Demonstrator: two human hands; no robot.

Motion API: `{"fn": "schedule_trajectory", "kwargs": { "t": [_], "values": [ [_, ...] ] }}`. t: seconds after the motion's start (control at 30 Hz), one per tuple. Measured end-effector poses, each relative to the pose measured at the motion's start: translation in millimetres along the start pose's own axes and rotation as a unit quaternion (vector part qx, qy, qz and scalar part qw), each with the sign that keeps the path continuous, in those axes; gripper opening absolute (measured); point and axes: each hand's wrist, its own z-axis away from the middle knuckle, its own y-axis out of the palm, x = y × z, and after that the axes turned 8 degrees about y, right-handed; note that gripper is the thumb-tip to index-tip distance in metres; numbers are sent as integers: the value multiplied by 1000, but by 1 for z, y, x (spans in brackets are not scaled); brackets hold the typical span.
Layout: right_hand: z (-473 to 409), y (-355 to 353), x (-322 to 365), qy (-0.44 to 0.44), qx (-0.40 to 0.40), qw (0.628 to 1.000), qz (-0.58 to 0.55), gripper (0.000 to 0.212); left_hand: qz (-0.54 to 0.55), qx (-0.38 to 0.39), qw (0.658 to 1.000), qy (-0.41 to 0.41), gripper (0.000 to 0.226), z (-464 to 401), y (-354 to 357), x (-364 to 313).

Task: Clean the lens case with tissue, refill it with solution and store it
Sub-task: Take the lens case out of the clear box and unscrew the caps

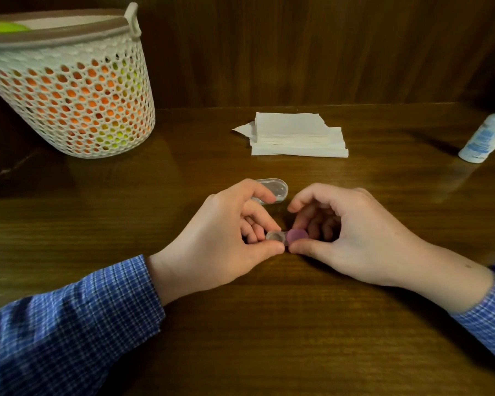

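A small lens case point(279, 238) sits between my two hands low over the wooden table point(269, 324). Its left well is clear and its right side carries a purple cap point(297, 235). My left hand point(220, 238) pinches the clear end between thumb and fingers. My right hand point(349, 232) pinches the purple cap with thumb and curled fingers. A stack of white tissues point(295, 135) lies farther back in the middle. A white solution bottle point(486, 132) with a blue label stands at the right edge.
A clear oval plastic box point(275, 187) lies just behind my left fingers. A white perforated basket point(69, 90) holding orange and green things stands at the back left. A dark wooden panel closes off the back of the table.
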Motion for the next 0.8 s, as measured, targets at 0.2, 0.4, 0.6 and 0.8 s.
{"fn": "schedule_trajectory", "kwargs": {
  "t": [0.2, 0.4, 0.6, 0.8],
  "values": [
    [1, -2, 1, -3, 9, 1000, -2, 42, -3, 2, 1000, -1, 60, -1, -1, -1],
    [1, -2, 2, -26, -16, 997, 64, 22, -12, 3, 1000, -2, 60, 0, -1, -3],
    [0, -6, 2, -44, 8, 998, 54, 8, -16, 4, 1000, -1, 60, 0, -1, -5],
    [-1, -11, 1, -48, 44, 996, 60, 7, -21, 6, 1000, -3, 60, -1, -2, -7]
  ]
}}
